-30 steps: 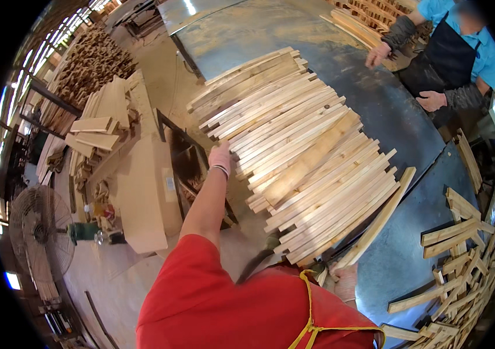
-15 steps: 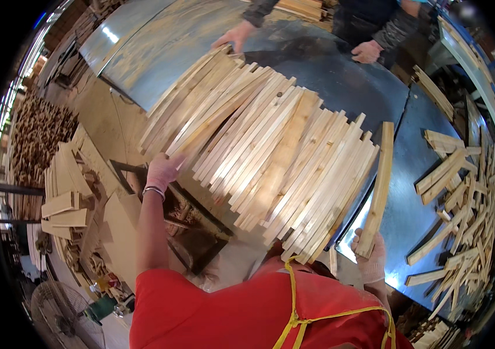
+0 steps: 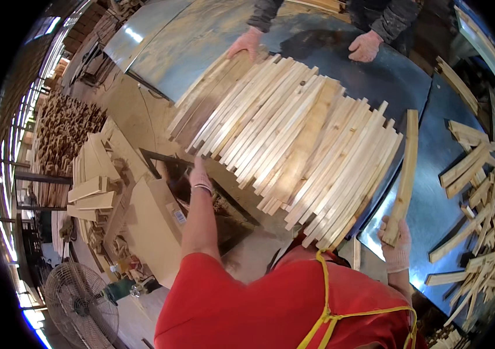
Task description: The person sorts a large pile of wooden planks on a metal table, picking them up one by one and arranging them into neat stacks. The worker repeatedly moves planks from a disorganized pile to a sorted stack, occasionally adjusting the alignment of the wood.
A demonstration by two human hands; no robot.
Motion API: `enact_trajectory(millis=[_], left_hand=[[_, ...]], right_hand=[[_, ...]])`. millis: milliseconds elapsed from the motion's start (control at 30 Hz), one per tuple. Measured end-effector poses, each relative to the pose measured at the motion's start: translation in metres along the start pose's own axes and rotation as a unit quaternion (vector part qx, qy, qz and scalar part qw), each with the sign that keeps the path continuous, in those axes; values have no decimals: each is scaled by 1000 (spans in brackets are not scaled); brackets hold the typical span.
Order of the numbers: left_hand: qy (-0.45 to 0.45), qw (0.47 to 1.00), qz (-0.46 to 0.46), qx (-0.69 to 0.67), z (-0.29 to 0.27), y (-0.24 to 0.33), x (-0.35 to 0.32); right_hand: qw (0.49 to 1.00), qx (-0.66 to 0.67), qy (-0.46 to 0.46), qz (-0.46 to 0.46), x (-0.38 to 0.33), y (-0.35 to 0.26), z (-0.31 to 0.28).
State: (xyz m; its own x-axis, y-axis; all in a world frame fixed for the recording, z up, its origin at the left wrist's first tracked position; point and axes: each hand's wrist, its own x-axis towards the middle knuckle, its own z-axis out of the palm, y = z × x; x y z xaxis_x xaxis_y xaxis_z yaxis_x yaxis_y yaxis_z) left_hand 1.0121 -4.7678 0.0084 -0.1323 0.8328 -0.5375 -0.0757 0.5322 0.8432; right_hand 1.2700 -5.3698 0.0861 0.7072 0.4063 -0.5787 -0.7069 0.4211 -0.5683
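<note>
A wide row of pale wooden strips point(image 3: 294, 136) lies side by side across the middle, their ends uneven. My left hand point(image 3: 199, 174), in a light glove, is at the near ends of the strips on the row's left part, fingers stretched toward them. In my gloved right hand point(image 3: 397, 251), a longer wooden strip point(image 3: 406, 174) is gripped by its near end, just right of the row and apart from it. Across the table, a co-worker's gloved hand point(image 3: 246, 44) rests on the far ends at the left; their other hand point(image 3: 366, 46) is by the metal tabletop.
Loose wooden offcuts point(image 3: 480, 215) are heaped on the metal table point(image 3: 369, 78) at the right. To the left are a stack of wood pieces point(image 3: 70, 134), boards point(image 3: 99, 198) and a caged fan point(image 3: 79, 302). A dark metal frame point(image 3: 233, 200) stands below the row.
A gap among the left strips has closed, and a slanted strip there now lies alongside the others. My left hand has moved along the near ends. The whole view has shifted.
</note>
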Motion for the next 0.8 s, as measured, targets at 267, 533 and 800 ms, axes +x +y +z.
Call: enact_trajectory(millis=[267,533,800], left_hand=[[-112,987,-89,-78,16,2,12],[-298,796,226,476,96,166,-85],[-392,875,109,262,28,139,-61]], right_hand=[[995,-77,46,-39,-21,1,15],[997,-49,54,-33,-16,21,20],[998,24,14,-60,-44,13,19]])
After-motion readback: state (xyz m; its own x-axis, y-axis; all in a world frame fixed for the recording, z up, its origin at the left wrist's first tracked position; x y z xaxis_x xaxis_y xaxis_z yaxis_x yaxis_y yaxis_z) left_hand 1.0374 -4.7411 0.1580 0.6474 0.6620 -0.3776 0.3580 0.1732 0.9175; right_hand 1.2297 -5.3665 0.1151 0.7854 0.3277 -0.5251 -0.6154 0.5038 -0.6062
